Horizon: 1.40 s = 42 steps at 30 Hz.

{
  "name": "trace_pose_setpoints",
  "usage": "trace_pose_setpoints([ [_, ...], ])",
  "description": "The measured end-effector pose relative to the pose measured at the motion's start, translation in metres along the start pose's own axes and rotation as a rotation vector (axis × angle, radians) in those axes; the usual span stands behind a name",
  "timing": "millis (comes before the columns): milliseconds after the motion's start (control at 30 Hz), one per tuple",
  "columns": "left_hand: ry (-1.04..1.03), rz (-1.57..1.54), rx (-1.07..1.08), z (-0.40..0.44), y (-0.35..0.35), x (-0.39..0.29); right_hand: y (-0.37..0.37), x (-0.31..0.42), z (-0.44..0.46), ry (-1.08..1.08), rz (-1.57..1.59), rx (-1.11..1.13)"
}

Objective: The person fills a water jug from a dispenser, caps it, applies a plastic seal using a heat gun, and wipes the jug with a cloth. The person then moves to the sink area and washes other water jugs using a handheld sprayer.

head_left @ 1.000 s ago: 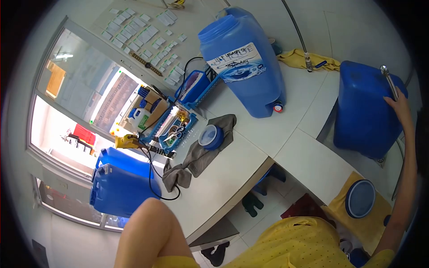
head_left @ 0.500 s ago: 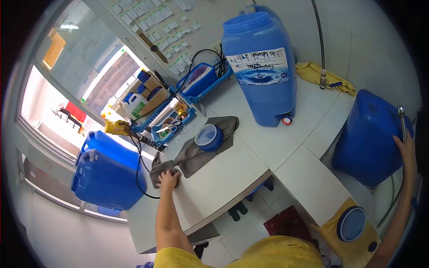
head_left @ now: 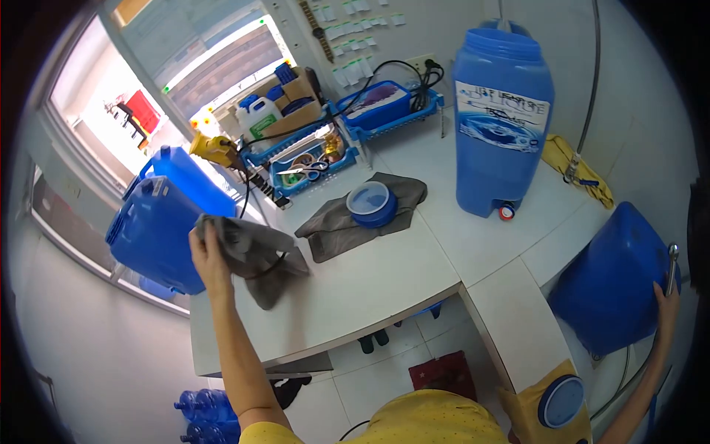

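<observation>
My left hand [head_left: 211, 259] is closed on a grey cloth [head_left: 251, 255], which hangs lifted above the left part of the white table. On the far right, my right hand [head_left: 667, 303] grips the edge of a blue jug [head_left: 610, 277] that leans at a slant, right below a metal tap [head_left: 673, 268]. Part of that hand is hidden at the jug's side. A second grey cloth [head_left: 329, 238] lies flat on the table, and a round blue lid [head_left: 372, 206] with a pale top rests on it.
A tall blue container [head_left: 499, 177] with a red-tipped spout stands at the back. Two blue jugs [head_left: 159, 229] sit at the left by the window. Blue baskets [head_left: 314, 166] hold scissors and bottles. Another lid [head_left: 560, 402] lies on a yellow cloth [head_left: 518, 414] at lower right.
My left hand has picked up the grey cloth from the table and moved left and up with it. My right hand stays at the blue jug. The camera view has shifted.
</observation>
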State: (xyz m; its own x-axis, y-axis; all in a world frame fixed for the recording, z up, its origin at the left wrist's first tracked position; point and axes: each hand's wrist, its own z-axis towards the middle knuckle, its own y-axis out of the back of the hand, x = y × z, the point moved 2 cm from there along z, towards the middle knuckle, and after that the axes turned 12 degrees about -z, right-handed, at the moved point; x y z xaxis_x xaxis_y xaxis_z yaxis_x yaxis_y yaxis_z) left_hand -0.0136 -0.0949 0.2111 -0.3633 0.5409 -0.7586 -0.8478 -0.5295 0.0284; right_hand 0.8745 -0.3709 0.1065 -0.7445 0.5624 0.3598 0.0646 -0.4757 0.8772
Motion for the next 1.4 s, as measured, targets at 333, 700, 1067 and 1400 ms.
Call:
trace_pose_setpoints([
  [333,0.04,0.639,1.148,-0.169,-0.134,0.035,0.004,0.007,-0.002,0.002,-0.003,0.004],
  [700,-0.101,0.82,0.806,-0.169,-0.047,0.142,0.014,0.035,-0.01,-0.046,-0.003,0.016],
  [1067,0.068,1.128,0.97,-0.077,-0.135,0.041,0.047,0.109,-0.043,-0.036,0.014,-0.016],
  [1400,-1.187,-0.035,1.335,-0.253,-0.418,-0.171,0.063,0.101,-0.076,-0.17,-0.103,0.012],
])
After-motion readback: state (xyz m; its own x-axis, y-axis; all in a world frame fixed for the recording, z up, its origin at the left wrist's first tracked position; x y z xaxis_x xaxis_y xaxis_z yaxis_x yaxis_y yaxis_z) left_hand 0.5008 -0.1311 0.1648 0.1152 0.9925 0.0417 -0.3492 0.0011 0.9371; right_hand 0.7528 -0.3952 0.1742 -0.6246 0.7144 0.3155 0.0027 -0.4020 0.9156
